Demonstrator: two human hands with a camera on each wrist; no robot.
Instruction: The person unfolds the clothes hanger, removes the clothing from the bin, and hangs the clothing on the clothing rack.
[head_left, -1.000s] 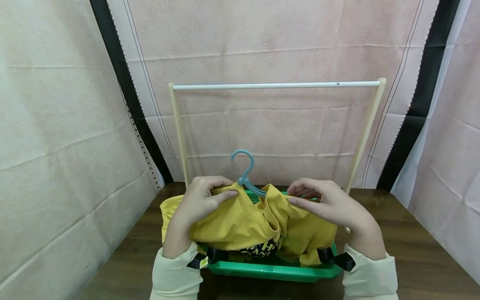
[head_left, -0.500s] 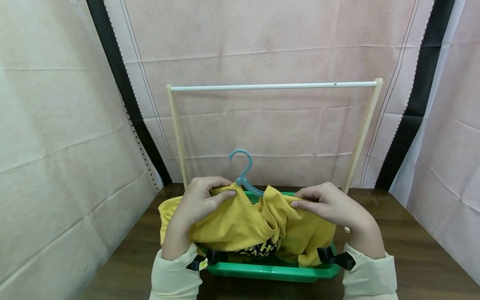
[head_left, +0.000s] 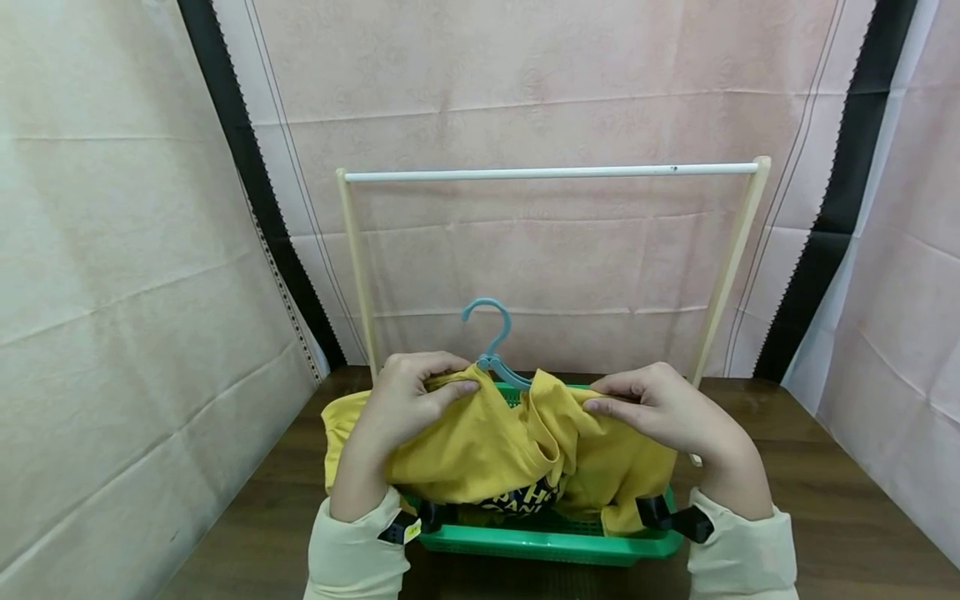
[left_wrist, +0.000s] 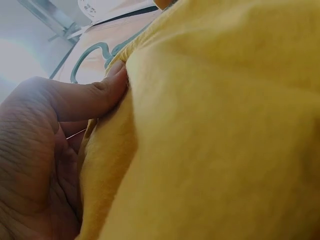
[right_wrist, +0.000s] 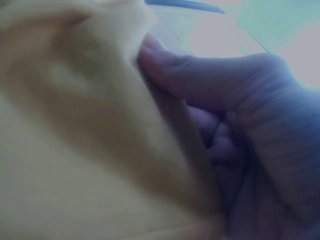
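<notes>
A yellow T-shirt [head_left: 465,450] with dark and white lettering is bunched above a green basket [head_left: 551,546]. My left hand [head_left: 408,400] pinches the shirt's left shoulder between thumb and fingers, as the left wrist view also shows with the cloth [left_wrist: 210,125] filling its right side. On the other shoulder, my right hand [head_left: 656,408] pinches the fabric near the collar. A blue clothes hanger [head_left: 491,333] sticks up through the neck opening, its hook pointing upward. One hanger arm shows in the collar gap; the other is hidden by the shirt and my left hand.
Behind the basket stands a rack with a white horizontal bar [head_left: 551,173] and cream side posts [head_left: 731,267]. It all rests on a brown wooden table [head_left: 840,500]. Pale cloth walls [head_left: 112,275] enclose the left, back and right.
My right hand has shifted slightly right along the shirt's shoulder, its fingers drawing closer to the thumb on the fabric. The left hand, hanger and basket stay nearly the same.
</notes>
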